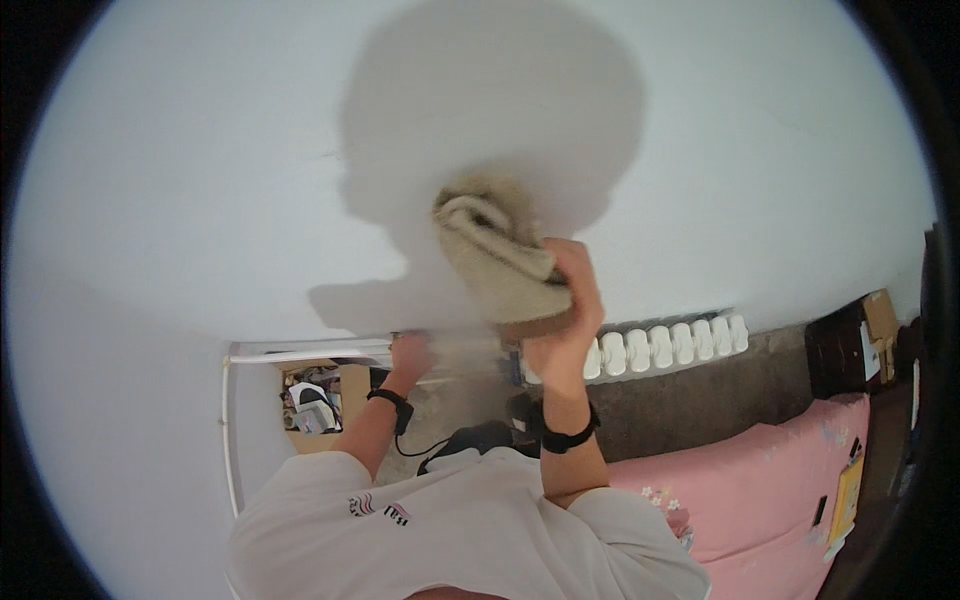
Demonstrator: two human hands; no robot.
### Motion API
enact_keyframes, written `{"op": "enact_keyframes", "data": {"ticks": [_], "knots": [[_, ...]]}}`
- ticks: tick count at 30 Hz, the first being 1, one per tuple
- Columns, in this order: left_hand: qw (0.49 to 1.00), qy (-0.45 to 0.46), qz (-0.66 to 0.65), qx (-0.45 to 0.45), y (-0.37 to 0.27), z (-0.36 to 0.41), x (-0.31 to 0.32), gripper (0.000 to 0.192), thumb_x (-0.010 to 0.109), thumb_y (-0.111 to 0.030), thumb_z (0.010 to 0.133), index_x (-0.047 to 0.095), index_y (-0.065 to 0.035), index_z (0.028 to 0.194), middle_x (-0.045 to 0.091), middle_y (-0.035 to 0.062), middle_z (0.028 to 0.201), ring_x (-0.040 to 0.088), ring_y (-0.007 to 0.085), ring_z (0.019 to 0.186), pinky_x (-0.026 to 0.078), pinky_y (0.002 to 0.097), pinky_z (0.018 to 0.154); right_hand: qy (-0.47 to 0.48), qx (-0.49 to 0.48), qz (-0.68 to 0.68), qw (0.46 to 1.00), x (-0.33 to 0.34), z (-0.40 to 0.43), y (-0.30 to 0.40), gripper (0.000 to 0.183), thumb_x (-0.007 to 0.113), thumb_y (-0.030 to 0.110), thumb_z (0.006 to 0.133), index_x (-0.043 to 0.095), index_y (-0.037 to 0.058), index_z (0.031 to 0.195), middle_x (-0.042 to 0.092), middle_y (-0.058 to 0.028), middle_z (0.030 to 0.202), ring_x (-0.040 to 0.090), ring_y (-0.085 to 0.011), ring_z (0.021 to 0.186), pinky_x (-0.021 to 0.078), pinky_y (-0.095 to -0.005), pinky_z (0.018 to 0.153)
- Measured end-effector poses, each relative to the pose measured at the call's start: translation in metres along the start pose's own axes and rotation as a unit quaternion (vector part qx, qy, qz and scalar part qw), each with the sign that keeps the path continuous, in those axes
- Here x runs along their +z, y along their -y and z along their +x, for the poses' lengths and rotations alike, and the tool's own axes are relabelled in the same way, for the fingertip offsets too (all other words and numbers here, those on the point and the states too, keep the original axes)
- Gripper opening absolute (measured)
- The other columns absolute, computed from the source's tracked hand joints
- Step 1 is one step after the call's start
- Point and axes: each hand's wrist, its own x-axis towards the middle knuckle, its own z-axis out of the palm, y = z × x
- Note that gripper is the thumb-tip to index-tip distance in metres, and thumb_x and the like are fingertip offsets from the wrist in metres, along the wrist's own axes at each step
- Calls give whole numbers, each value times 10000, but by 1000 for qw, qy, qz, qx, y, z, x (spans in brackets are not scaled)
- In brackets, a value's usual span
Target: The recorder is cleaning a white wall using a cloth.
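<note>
My right hand [570,322] grips a folded beige cloth [495,262], its thick folds bunched above the fingers. The cloth is up against the white wall [720,172] or very close to it; contact cannot be made out. Lower and to the left, my left hand [412,358] is blurred beside the white pipe [315,351] that runs along the wall. Whether its fingers hold anything is unclear. Both wrists wear black bands.
A white radiator [660,347] stands low along the wall, right of centre. An open cardboard box [355,390] full of odds and ends sits at lower left. At lower right lies a pink cover [742,465], with dark furniture [832,356] beyond it.
</note>
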Motion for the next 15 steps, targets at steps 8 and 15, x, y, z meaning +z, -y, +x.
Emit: {"op": "enact_keyframes", "data": {"ticks": [8, 15], "knots": [[998, -67, -15, 12, 5, 3, 15, 260, 644, -274, 647, 718, -140, 858, 692, 128, 856, 666, 328, 827, 529, 444, 742, 109, -13, 63, 992, 38, -13, 7, 623, 807, 32, 562, 596, 64, 1147, 560, -118, 1075, 584, -297, 955, 483, -339, 826], [999, 20, 17, -36, -5, -5, -16, 276, 642, -295, 652, 723, -153, 874, 696, 125, 867, 668, 330, 839, 524, 454, 762, 46, -53, -1, 998, -8, -7, 19, 597, 793, 72, 570, 591, 15, 1130, 570, -136, 1068, 566, -271, 944, 452, -324, 830]]}}
